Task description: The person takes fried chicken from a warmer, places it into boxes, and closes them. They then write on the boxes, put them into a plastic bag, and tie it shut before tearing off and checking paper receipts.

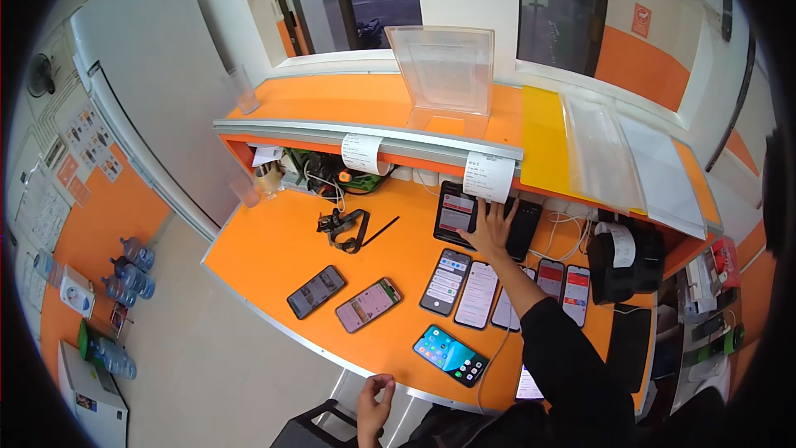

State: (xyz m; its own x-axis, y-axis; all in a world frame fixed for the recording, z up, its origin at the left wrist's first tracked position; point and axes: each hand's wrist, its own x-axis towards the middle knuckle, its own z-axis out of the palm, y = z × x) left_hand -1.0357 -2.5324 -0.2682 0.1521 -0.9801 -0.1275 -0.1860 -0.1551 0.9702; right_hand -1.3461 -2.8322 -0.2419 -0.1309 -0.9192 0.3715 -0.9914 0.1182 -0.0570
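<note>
My right hand reaches across the desk with fingers spread, over the right part of a black tablet whose screen is lit. Its fingertips come right up to the lower end of a printed receipt hanging from the shelf edge. Just right of that hand lies a dark device. My left hand hangs by the front edge of the desk, fingers loosely curled and nothing seen in them. Nearest to it is a phone with a blue-green screen. My right forearm partly covers a phone in the row below the tablet.
More lit phones lie on the orange desk. A black strap lies farther back. Another receipt hangs from the shelf. At right stands a black printer; a white cable crosses the desk.
</note>
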